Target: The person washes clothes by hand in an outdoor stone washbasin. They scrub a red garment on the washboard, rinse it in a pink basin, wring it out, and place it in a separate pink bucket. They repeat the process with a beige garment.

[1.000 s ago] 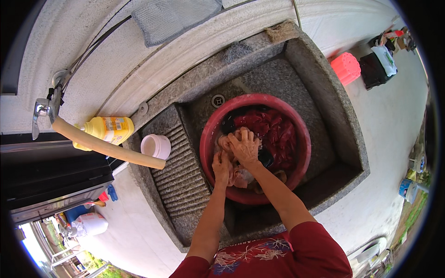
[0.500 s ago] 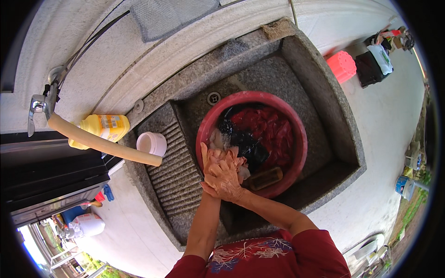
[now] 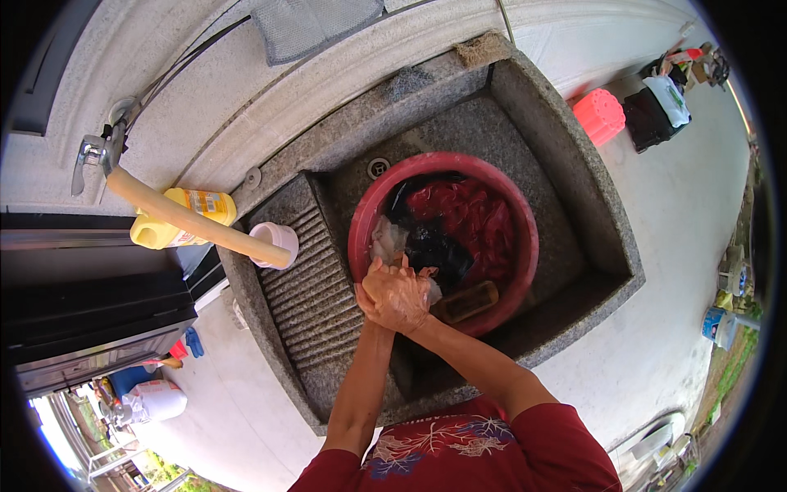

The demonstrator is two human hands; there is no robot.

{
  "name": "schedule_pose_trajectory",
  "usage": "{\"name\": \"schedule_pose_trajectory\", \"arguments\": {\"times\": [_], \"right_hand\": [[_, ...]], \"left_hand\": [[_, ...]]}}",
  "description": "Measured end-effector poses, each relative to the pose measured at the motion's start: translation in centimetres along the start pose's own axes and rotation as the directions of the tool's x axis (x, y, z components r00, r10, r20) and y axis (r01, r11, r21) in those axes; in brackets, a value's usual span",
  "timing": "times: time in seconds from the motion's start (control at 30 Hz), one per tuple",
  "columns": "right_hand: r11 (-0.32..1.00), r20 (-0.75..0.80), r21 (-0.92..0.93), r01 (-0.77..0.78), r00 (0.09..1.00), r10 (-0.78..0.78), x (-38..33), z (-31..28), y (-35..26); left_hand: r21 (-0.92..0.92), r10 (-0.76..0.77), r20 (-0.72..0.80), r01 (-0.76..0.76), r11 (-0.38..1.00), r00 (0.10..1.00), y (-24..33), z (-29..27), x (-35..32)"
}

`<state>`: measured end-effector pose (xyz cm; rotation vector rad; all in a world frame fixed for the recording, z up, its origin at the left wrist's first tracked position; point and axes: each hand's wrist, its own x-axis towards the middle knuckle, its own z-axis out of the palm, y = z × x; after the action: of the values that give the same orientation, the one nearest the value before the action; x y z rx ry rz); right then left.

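Note:
A red basin (image 3: 529,246) of water stands in the stone sink. Soaking in it are a dark red cloth (image 3: 467,215), a black cloth (image 3: 438,252) and a pale wet cloth (image 3: 388,238). Over the basin's near left side, my right hand (image 3: 402,297) is closed, pressed against my left hand (image 3: 370,302). Pale cloth bulges out beside the fingers, gripped between the two hands. My right hand covers much of the left one. A brownish oblong block (image 3: 467,302) lies in the basin, right of my hands.
A ribbed stone washboard (image 3: 307,283) forms the left of the stone sink (image 3: 602,197). There stand a pale pink tub (image 3: 279,238) and a yellow jug (image 3: 176,225), below a tap (image 3: 102,152) with a tan hose. A bristly brown pad (image 3: 482,51) rests on the far rim.
My hands have closed more tightly together, and less pale cloth shows between them. More of the pale cloth in the water is visible beyond them. The whole view has shifted slightly.

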<state>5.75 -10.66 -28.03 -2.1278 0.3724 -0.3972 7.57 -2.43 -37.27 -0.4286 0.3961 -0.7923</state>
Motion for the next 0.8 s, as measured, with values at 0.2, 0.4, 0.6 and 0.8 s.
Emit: {"name": "schedule_pose_trajectory", "arguments": {"times": [0.2, 0.4, 0.6, 0.8], "right_hand": [[0.997, -0.126, 0.053, 0.050, 0.991, -0.043, 1.2, 2.3, 4.1], [0.997, -0.108, -0.076, 0.030, 0.993, -0.039, -1.3, 3.0, 5.6], [0.791, -0.172, -0.608, -0.071, 0.984, -0.044, 6.3, -6.2, 11.1], [0.853, 0.111, -0.420, 0.310, 0.950, -0.291, 6.0, 0.7, 15.4]], "left_hand": [[0.728, 0.333, -0.082, -0.172, 0.664, 0.939, -1.1, -1.9, 1.1], [0.520, 0.190, -0.168, -0.077, 0.851, 0.967, 0.8, 0.7, 0.1], [0.991, 0.535, 0.016, 0.056, -0.117, 0.845, 1.2, 3.6, 3.6], [0.617, 0.497, 0.297, 0.233, -0.752, 0.815, 3.9, -4.3, 6.1]]}}
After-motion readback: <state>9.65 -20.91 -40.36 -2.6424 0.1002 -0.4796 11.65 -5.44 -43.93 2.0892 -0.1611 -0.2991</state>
